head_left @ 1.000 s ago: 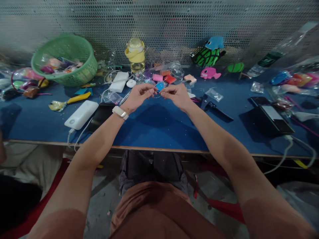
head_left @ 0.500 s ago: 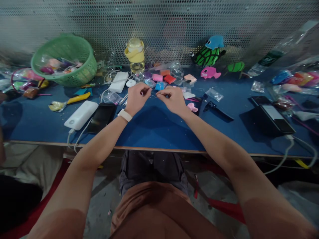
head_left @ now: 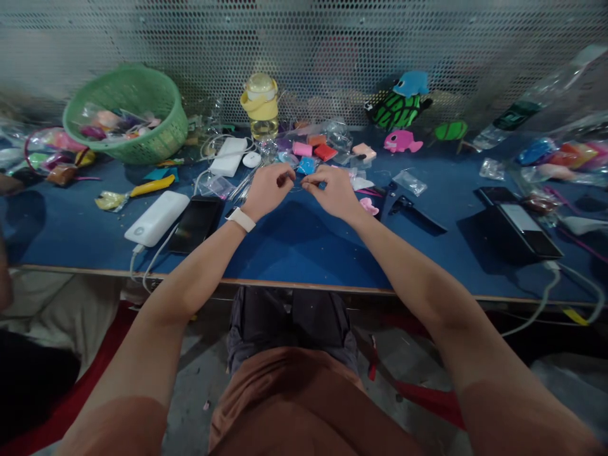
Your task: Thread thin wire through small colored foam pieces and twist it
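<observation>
Nearest me, the person sat with both forearms reaching over the blue worktop (head_left: 304, 253). By the left forearm lay a phone (head_left: 196, 225) and a white power bank (head_left: 158, 218); a pink lump (head_left: 368, 206) lay close beside the right wrist.

Farther in, the left hand (head_left: 268, 191) and right hand (head_left: 334, 192) faced each other just above the worktop, apart but near, fingers curled and thumbs drawn to fingertips. Each seemed to pinch a strand (head_left: 298, 186) in the gap, so thin that I could barely make it out. The step looked like fine fingertip work on that strand. To my eye, the next move called for a light, steady pinch on both sides, without a tug.

Just behind the fingertips lay a blue packet (head_left: 306, 165), apparently not held. Beyond it were a pink packet (head_left: 303, 149) and a red packet (head_left: 325, 152), then a yellow bottle (head_left: 260, 107), standing upright. A green basket (head_left: 166, 136) stood at the far left, a pink fish (head_left: 403, 141) to the right. Behind everything rose a perforated panel (head_left: 213, 38).
</observation>
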Available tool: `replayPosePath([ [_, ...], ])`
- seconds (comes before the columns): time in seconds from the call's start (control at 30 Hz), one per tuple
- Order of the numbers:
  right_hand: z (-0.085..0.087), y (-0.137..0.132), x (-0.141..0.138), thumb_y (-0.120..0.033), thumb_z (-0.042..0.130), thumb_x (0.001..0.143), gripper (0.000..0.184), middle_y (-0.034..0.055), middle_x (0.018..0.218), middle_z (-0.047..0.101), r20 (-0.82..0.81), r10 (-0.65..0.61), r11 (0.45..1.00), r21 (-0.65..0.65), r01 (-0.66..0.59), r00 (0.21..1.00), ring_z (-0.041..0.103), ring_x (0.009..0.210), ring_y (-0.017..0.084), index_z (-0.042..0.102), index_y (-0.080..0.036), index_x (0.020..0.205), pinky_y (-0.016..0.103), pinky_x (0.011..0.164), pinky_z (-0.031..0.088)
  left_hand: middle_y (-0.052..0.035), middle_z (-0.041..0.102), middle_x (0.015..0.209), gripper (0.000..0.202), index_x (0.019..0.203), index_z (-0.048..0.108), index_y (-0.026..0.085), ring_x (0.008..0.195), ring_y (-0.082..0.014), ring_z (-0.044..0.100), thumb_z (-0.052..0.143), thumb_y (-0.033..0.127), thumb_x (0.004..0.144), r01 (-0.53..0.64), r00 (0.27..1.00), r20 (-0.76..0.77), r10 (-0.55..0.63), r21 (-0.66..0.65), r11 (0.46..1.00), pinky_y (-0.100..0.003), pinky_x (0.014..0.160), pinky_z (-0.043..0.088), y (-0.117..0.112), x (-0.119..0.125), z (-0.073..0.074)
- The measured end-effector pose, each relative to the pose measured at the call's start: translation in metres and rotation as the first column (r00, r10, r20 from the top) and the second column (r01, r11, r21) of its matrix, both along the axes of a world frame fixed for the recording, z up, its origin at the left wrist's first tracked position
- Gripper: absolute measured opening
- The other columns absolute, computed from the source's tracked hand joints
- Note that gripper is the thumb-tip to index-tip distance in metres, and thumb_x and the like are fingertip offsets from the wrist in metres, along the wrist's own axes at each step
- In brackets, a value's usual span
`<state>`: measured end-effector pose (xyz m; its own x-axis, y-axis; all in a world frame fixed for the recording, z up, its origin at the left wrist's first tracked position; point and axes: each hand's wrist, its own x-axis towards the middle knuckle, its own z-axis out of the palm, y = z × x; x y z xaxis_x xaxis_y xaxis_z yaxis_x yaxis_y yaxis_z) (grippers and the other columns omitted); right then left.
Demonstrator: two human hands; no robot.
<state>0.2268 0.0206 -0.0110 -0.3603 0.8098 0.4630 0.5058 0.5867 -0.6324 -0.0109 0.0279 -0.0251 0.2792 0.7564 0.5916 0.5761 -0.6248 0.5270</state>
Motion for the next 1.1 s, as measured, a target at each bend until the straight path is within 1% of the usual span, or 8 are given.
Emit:
replayPosePath([
  [0.1, 0.001, 0.005, 0.006, -0.027, 0.083, 0.104, 0.017, 0.0061, 0.097, 0.083, 0.008, 0.007, 1.0, 0.008, -0.007, 1.0, 0.074, 0.094, 0.03, 0.096, -0.031, 0.094, 0.052, 0.099, 0.057, -0.008, 0.084, 0.098, 0.015, 0.103, 0.085, 0.026, 0.081, -0.0228, 0.072, 0.071, 0.021, 0.101, 0.073, 0.996, -0.042, -0.075, -0.04, 0.996, -0.042, 0.087, 0.063, 0.0, -0.007, 0.004],
  [0.3, 0.002, 0.018, 0.021, -0.04, 0.091, 0.102, 0.013, 0.0058, 0.093, 0.079, 0.04, 0.085, 0.996, -0.037, -0.084, 0.996, 0.07, 0.09, 0.029, 0.097, -0.033, 0.092, 0.053, 0.098, 0.057, -0.0126, 0.085, 0.122, 0.026, 0.125, 0.09, 0.026, 0.092, -0.0255, 0.077, 0.071, 0.032, 0.109, 0.196, 0.943, -0.26, -0.206, -0.064, 0.978, -0.047, 0.097, 0.064, -0.001, -0.025, 0.016],
  [0.4, 0.002, 0.022, 0.026, -0.039, 0.091, 0.101, 0.012, 0.0054, 0.092, 0.079, 0.037, 0.098, 0.995, -0.033, -0.097, 0.994, 0.069, 0.087, 0.027, 0.097, -0.032, 0.093, 0.053, 0.097, 0.058, -0.0128, 0.084, 0.13, 0.029, 0.13, 0.091, 0.029, 0.101, -0.0277, 0.079, 0.07, 0.036, 0.112, 0.205, 0.926, -0.313, -0.209, -0.047, 0.978, -0.046, 0.096, 0.063, 0.001, -0.031, 0.018],
  [0.5, 0.002, 0.023, 0.026, -0.037, 0.091, 0.101, 0.011, 0.0052, 0.092, 0.079, 0.034, 0.084, 0.996, -0.022, -0.084, 0.996, 0.07, 0.087, 0.027, 0.098, -0.032, 0.093, 0.053, 0.098, 0.059, -0.0107, 0.085, 0.13, 0.021, 0.121, 0.093, 0.031, 0.11, -0.0292, 0.08, 0.075, 0.037, 0.112, 0.161, 0.944, -0.289, -0.159, -0.018, 0.987, -0.047, 0.102, 0.062, 0.006, -0.033, 0.016],
  [0.6, 0.001, 0.021, 0.023, -0.035, 0.09, 0.102, 0.012, 0.0056, 0.092, 0.079, 0.046, 0.055, 0.998, 0.003, -0.055, 0.997, 0.072, 0.089, 0.029, 0.098, -0.034, 0.094, 0.054, 0.097, 0.06, -0.0094, 0.086, 0.127, 0.015, 0.11, 0.091, 0.029, 0.107, -0.0277, 0.08, 0.077, 0.036, 0.111, 0.113, 0.96, -0.256, -0.111, -0.004, 0.994, -0.046, 0.103, 0.062, 0.008, -0.032, 0.012],
  [0.83, -0.002, 0.009, 0.013, -0.026, 0.081, 0.108, 0.019, 0.0085, 0.096, 0.078, 0.135, -0.017, 0.991, 0.131, -0.001, 0.991, 0.074, 0.094, 0.032, 0.097, -0.032, 0.1, 0.053, 0.093, 0.058, -0.0106, 0.08, 0.114, 0.017, 0.102, 0.085, 0.025, 0.093, -0.025, 0.072, 0.073, 0.034, 0.11, 0.015, 0.967, -0.255, -0.002, 0.049, 0.999, -0.042, 0.089, 0.059, 0.003, -0.027, 0.007],
  [0.97, -0.003, 0.004, 0.007, -0.026, 0.076, 0.111, 0.023, 0.0101, 0.098, 0.078, 0.186, -0.081, 0.981, 0.189, 0.046, 0.979, 0.074, 0.099, 0.034, 0.096, -0.031, 0.102, 0.054, 0.094, 0.056, -0.0086, 0.071, 0.099, 0.022, 0.089, 0.075, 0.024, 0.081, -0.0223, 0.062, 0.07, 0.034, 0.108, -0.039, 0.974, -0.219, 0.057, 0.085, 0.996, -0.04, 0.08, 0.054, 0.003, -0.022, 0.003],
  [1.1, -0.006, -0.002, -0.001, -0.024, 0.069, 0.113, 0.028, 0.0124, 0.102, 0.078, 0.226, -0.113, 0.972, 0.229, 0.06, 0.967, 0.073, 0.104, 0.036, 0.095, -0.028, 0.104, 0.056, 0.097, 0.055, -0.0068, 0.065, 0.09, 0.029, 0.078, 0.058, 0.025, 0.075, -0.0205, 0.055, 0.07, 0.03, 0.104, -0.11, 0.986, -0.114, 0.122, 0.102, 0.989, -0.04, 0.077, 0.05, 0.003, -0.011, -0.006],
])
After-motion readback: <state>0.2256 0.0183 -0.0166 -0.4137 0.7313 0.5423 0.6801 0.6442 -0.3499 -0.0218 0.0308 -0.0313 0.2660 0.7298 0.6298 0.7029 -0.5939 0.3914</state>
